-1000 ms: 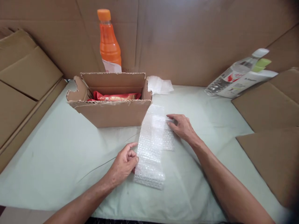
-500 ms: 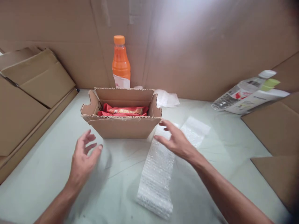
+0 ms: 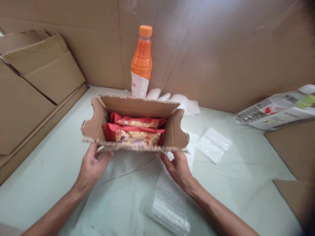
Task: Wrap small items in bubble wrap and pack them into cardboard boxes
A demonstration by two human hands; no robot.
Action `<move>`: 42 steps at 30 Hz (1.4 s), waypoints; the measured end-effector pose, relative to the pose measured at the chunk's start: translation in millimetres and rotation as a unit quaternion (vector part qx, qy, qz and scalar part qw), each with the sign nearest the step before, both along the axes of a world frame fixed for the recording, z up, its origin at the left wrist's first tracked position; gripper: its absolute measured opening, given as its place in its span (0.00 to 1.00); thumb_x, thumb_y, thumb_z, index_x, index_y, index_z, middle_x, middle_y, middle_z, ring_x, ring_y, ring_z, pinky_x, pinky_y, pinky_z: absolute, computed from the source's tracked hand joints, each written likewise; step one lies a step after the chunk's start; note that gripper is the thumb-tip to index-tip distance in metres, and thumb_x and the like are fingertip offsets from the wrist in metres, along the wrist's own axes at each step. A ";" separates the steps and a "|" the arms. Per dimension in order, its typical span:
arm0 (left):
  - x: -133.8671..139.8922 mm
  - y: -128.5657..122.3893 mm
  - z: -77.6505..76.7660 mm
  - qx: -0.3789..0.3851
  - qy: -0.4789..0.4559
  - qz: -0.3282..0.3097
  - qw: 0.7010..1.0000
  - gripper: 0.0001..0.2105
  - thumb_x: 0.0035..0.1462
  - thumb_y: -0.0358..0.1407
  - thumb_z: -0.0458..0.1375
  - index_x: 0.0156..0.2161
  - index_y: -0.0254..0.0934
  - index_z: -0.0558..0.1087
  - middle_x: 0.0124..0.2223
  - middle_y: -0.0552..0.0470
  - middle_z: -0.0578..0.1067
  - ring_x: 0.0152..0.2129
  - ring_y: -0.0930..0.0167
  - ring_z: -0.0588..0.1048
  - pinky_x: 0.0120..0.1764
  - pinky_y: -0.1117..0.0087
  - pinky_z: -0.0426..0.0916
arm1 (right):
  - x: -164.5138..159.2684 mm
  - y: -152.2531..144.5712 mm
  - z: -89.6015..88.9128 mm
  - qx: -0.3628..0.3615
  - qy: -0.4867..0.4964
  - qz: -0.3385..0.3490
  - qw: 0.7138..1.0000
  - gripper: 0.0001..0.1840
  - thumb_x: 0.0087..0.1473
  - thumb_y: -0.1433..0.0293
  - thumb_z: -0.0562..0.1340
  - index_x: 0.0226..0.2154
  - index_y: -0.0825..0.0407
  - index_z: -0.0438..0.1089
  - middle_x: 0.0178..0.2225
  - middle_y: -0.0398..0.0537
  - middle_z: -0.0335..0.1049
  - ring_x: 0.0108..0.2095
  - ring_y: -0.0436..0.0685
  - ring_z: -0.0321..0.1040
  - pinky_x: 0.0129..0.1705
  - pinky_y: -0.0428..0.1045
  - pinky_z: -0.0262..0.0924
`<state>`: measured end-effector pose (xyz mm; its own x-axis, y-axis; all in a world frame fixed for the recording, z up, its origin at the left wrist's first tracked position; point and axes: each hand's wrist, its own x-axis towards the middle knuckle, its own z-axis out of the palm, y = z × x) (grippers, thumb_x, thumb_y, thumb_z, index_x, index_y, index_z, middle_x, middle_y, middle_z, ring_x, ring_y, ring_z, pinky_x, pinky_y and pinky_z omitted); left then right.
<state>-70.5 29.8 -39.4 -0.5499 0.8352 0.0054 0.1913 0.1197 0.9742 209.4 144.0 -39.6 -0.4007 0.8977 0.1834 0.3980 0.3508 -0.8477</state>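
In front of me is an open cardboard box (image 3: 140,106) with its top tilted toward me. Two red snack packets (image 3: 137,136) lie inside it, one behind the other. My left hand (image 3: 93,164) grips the box low at its near left corner, fingertips hidden by the box. My right hand (image 3: 178,167) holds the near right corner from below, its fingers partly hidden too. Under the right hand and forearm a strip of bubble wrap (image 3: 169,200) lies on the table.
An orange drink bottle (image 3: 142,62) stands behind the box beside white wrapped pieces (image 3: 184,103). A small bubble wrap piece (image 3: 214,144) lies at right. Further right are a clear plastic bottle (image 3: 265,106) and cardboard (image 3: 292,147). Folded cardboard (image 3: 29,88) borders the left side.
Both hands have moved in from beside the box and taken hold of its near corners. The box has tipped toward me, showing more of the red packets. The view has also shifted.
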 end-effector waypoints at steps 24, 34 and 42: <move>95.1 -30.5 9.4 0.087 0.345 -0.533 0.768 0.20 0.60 0.23 0.53 0.51 0.43 0.77 0.66 0.43 0.70 0.67 0.56 0.62 0.65 0.45 0.62 | 98.5 -17.6 -10.1 0.117 -0.183 0.003 0.976 0.19 0.63 0.68 0.59 0.55 0.48 0.75 0.60 0.54 0.73 0.61 0.65 0.68 0.63 0.66 0.63; 138.8 35.2 28.1 -0.125 0.219 -0.385 0.888 0.16 0.58 0.31 0.55 0.51 0.36 0.77 0.31 0.55 0.80 0.28 0.70 0.76 0.35 0.70 0.68 | 123.2 -104.0 32.3 0.175 -0.073 -0.138 0.972 0.16 0.65 0.71 0.60 0.51 0.42 0.75 0.50 0.48 0.79 0.52 0.62 0.75 0.56 0.62 0.69; 144.9 49.0 15.3 -0.139 0.266 -0.377 0.876 0.25 0.57 0.31 0.57 0.61 0.35 0.70 0.34 0.54 0.80 0.31 0.68 0.76 0.38 0.68 0.68 | 91.1 -106.7 5.6 0.234 -0.241 0.038 0.941 0.13 0.62 0.69 0.62 0.49 0.52 0.75 0.52 0.59 0.77 0.51 0.69 0.73 0.48 0.63 0.68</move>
